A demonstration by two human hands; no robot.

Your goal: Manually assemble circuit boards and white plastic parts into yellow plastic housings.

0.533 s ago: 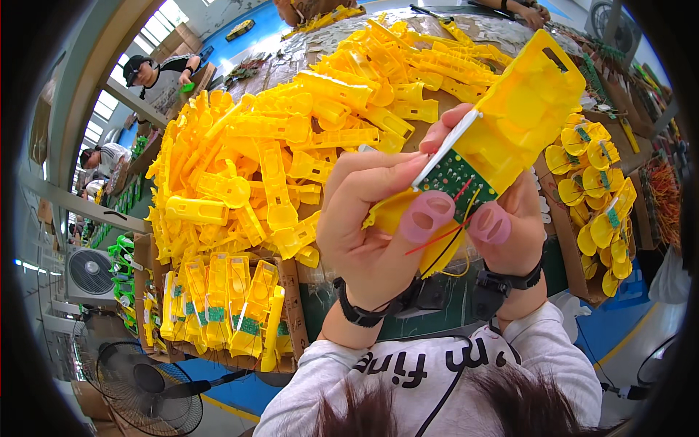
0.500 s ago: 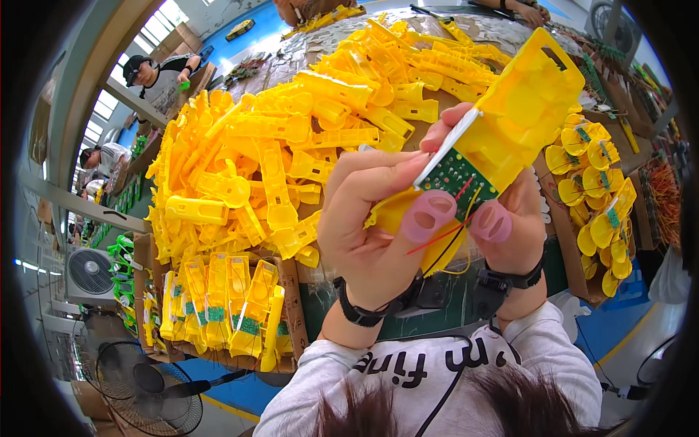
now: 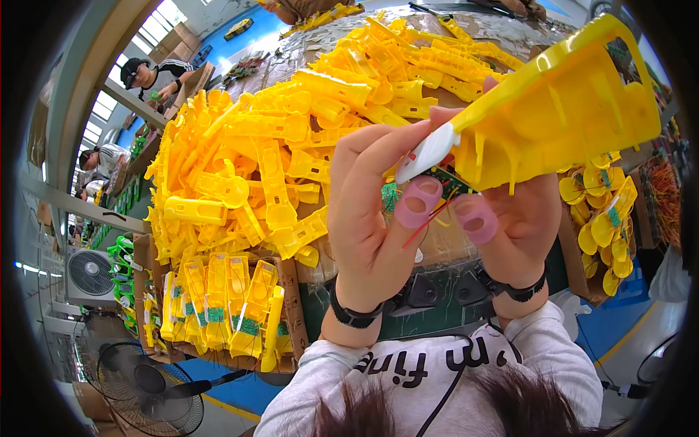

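Table (image 3: 316, 312): dark green along the near edge.
Cover (image 3: 445, 255): brown cardboard, bare below the hands.
Heap (image 3: 273, 127): yellow plastic parts, loosely piled, spreading across the left and far portions of the top.

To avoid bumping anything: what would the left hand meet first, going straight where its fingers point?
Beyond the white piece it touches, the left hand would probably meet the yellow cover first; depth is unclear.
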